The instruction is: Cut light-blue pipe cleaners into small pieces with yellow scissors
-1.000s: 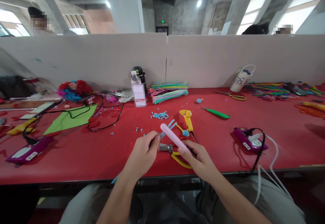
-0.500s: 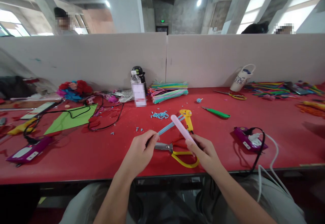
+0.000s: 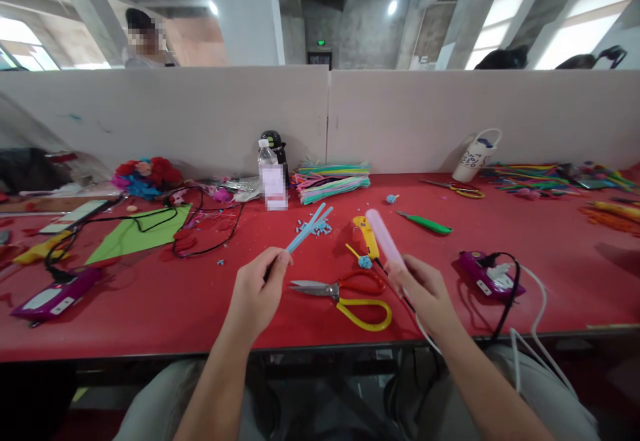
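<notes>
My left hand is closed on a few light blue pipe cleaners that point up and to the right. My right hand grips the lower end of a pink rod-shaped tool with a white cord trailing below the wrist. Between the hands, scissors with one red and one yellow handle lie flat on the red table. A yellow tool lies just behind them, and small blue cut bits are scattered behind the pipe cleaners.
A stack of coloured pipe cleaners, a water bottle and a green-handled tool lie further back. Purple power strips with cables sit right and left. Green paper and paper flowers lie left. White partitions close the back.
My hands have moved apart: the left carried the blue pipe cleaners left and up, the right swung the pink tool to the right, uncovering the scissors. A person behind the partition moved right.
</notes>
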Action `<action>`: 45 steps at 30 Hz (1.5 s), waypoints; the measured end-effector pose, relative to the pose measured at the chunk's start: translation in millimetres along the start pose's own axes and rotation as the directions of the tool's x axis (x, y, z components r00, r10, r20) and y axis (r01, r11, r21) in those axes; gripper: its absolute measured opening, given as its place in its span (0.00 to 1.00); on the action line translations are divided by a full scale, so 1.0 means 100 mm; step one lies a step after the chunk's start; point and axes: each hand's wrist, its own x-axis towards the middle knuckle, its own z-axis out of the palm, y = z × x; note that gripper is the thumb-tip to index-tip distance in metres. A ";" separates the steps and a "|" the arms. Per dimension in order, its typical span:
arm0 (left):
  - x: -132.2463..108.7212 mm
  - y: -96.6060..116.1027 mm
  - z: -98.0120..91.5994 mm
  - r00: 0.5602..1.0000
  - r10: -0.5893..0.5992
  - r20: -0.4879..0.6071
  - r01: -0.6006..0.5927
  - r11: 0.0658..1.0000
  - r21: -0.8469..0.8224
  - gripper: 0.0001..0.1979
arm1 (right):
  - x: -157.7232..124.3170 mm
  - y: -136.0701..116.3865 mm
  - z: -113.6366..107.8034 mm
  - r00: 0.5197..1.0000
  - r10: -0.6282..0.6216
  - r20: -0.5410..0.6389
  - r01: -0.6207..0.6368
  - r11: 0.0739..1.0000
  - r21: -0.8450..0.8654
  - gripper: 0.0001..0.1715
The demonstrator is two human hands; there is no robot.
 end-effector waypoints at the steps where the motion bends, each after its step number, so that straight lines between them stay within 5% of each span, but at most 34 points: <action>1: 0.00 0.02 0.01 1.000 0.002 -0.013 -0.002 1.000 -0.014 0.16 | -0.03 -0.02 0.04 0.999 0.015 0.046 -0.014 1.000 -0.012 0.17; 6: -0.04 0.10 0.09 1.000 -0.010 0.007 0.010 0.997 -0.082 0.15 | -0.17 -0.10 0.31 0.943 0.083 0.322 -0.065 0.996 -0.069 0.22; 19: -0.07 0.15 0.21 0.982 0.034 0.188 0.000 0.984 -0.179 0.15 | -0.23 -0.06 0.46 0.932 0.085 0.352 -0.074 0.996 -0.045 0.21; 34: -0.07 0.14 0.23 0.976 0.042 0.211 -0.018 0.993 -0.114 0.16 | -0.24 -0.02 0.48 0.969 0.050 0.241 -0.041 0.998 -0.044 0.19; 45: -0.06 0.14 0.14 0.979 0.037 0.201 -0.011 0.992 -0.128 0.16 | -0.03 0.06 0.15 0.999 0.037 0.040 -0.038 0.999 0.037 0.20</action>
